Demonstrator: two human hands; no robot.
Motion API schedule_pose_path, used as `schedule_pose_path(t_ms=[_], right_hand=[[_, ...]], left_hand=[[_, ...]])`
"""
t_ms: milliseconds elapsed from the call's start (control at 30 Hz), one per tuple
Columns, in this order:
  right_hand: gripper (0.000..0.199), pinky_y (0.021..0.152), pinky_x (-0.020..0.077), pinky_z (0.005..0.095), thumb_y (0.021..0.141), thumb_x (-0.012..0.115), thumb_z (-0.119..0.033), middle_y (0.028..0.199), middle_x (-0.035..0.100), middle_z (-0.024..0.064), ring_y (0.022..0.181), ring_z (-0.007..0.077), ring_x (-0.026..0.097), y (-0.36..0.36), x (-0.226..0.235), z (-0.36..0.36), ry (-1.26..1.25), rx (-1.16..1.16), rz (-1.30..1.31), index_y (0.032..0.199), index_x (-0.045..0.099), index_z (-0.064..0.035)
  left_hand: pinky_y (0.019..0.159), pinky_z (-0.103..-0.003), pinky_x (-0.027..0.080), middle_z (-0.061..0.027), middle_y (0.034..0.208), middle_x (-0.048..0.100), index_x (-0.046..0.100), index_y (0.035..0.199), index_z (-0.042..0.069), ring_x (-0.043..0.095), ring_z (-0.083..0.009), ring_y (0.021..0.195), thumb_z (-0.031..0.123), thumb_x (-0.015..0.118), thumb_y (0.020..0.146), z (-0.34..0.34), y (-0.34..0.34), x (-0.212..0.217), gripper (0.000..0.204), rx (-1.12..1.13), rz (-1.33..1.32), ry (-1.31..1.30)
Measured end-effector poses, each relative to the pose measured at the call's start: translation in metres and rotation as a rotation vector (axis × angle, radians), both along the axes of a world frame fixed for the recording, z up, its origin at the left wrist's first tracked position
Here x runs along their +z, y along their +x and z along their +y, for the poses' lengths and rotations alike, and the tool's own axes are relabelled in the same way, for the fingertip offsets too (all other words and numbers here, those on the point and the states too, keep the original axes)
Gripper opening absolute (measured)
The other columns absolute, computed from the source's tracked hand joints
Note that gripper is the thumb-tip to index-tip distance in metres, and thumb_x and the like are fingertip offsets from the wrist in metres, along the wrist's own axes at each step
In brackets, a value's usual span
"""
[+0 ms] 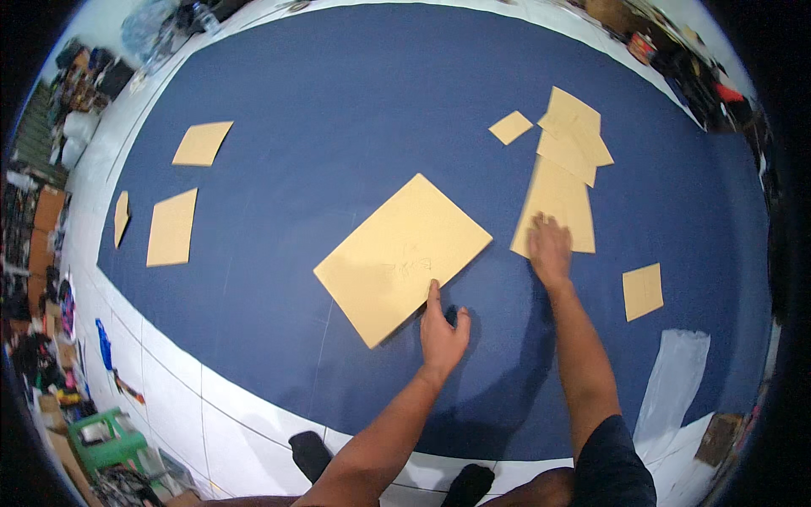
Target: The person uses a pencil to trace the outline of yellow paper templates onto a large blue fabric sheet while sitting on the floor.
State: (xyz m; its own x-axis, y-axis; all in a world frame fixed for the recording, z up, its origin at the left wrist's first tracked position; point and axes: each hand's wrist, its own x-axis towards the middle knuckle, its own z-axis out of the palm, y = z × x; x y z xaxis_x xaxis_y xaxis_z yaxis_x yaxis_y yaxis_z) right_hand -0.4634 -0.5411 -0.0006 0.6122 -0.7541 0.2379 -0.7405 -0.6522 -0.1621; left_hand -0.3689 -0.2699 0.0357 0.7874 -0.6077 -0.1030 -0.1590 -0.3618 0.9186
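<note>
A large tan rectangle of card (380,245) lies slantwise on the dark blue cloth (338,110), with faint pencil marks on it. The index fingertip of my left hand (443,338) touches its near right edge, and the thumb stands apart. To the right, my right hand (551,249) rests its spread fingers on the lower part of a long tapered card piece (562,198). Above that, overlapping its top, are more card pieces (574,122). A small card square (511,128) lies just left of them.
Toward the cloth's left side lie several card pieces (172,228). Another square card (643,291) and a translucent plastic strip (674,376) are at the right. White tiled floor (228,431) surrounds the cloth. A green stool (110,439) and clutter stand at the lower left.
</note>
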Motion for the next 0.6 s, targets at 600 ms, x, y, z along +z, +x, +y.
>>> schedule_pose_path(t_ms=[600], right_hand=[[0.05, 0.122, 0.0217, 0.0538, 0.102, 0.054, -0.019, 0.149, 0.05, 0.0195, 0.144, 0.038, 0.04, 0.059, 0.021, 0.128, 0.277, 0.329, -0.104, 0.147, 0.043, -0.0007]], left_hand=[[0.098, -0.044, 0.046, -0.0207, 0.116, 0.06, 0.06, 0.118, -0.001, 0.059, -0.039, 0.11, 0.005, 0.065, 0.089, 0.277, -0.007, 0.009, 0.031, 0.591, -0.191, 0.379]])
